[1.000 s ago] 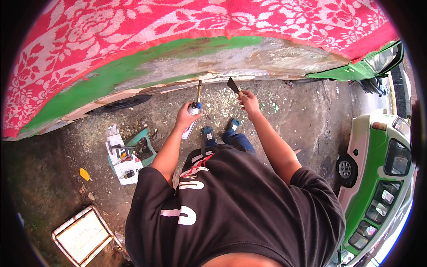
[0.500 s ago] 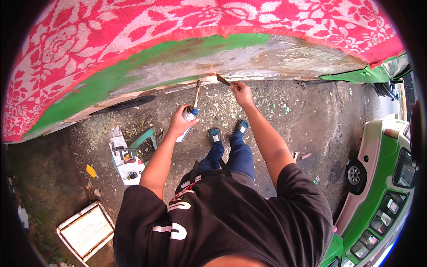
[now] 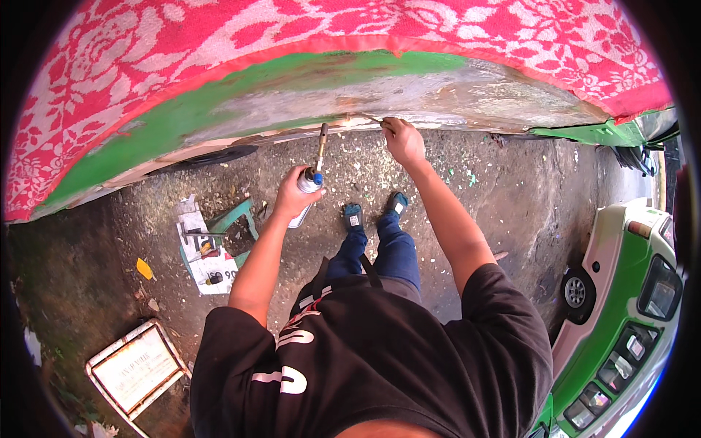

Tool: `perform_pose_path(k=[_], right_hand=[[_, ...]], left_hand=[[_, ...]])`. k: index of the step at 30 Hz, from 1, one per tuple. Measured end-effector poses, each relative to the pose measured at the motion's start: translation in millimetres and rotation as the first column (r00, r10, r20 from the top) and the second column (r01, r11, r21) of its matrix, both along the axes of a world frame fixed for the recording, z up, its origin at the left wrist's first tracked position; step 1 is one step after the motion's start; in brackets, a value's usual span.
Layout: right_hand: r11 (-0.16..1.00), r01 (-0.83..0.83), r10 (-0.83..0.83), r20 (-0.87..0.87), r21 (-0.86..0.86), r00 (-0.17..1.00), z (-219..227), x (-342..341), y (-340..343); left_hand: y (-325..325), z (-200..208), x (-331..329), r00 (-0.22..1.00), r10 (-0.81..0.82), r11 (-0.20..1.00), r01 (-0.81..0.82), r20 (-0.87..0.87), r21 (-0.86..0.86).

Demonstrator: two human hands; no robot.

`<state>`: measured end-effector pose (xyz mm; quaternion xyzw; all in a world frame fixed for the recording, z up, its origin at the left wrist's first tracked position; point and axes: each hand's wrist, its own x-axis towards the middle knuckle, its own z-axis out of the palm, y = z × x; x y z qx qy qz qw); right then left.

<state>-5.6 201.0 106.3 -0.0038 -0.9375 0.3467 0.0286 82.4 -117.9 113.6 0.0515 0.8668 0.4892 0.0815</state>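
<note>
My left hand (image 3: 293, 193) is wrapped round a gas canister with a blowtorch (image 3: 320, 153) on top, its brass tube pointing at the vehicle panel (image 3: 292, 98). My right hand (image 3: 405, 142) grips a scraper (image 3: 371, 117), its thin blade seen nearly edge-on. The blade's tip is against or very close to the lower part of the panel. A small orange glow shows there, just beyond the torch nozzle. Green paint covers the panel's left and upper parts; the remainder is patchy grey, white and brown.
A red and white floral cloth (image 3: 219, 51) drapes over the vehicle. Paint flakes litter the ground. A green stool-like frame (image 3: 241, 217) and printed sheets (image 3: 208, 266) lie left of me, near a framed board (image 3: 139, 369). A green and white van (image 3: 613, 292) stands at right.
The scraper has moved slightly up and left, and its blade has turned from showing its flat face to nearly edge-on. My left hand with the blowtorch stays almost in place.
</note>
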Motion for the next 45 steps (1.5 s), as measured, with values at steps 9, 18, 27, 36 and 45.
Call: perform_pose_path(k=[9, 18, 27, 36, 45], right_hand=[[0.972, -0.122, 0.11, 0.072, 0.2, 0.991, 27, -9, -24], [0.954, -0.14, 0.126, 0.068, 0.264, 0.99, 38, -16, -26], [0.973, 0.011, -0.028, 0.069, 0.23, 0.997, 36, -1, -14], [0.995, 0.087, -0.087, -0.01, 0.049, 0.996, 44, 17, 0], [0.991, 0.134, -0.133, 0.026, -0.006, 0.991, 45, 28, 11]], left_hand=[[-5, -8, -2, 0.999, 0.009, 0.996, -0.005, -0.047, 0.088], [-3, -1, -6, 1.0, -0.009, 0.999, 0.01, -0.016, 0.044], [16, -22, -8, 0.999, -0.048, 0.995, 0.047, 0.006, 0.093], [31, -28, -13, 0.998, -0.066, 0.992, 0.063, 0.02, 0.108], [33, -48, -26, 0.997, -0.049, 0.989, 0.041, 0.054, 0.142]])
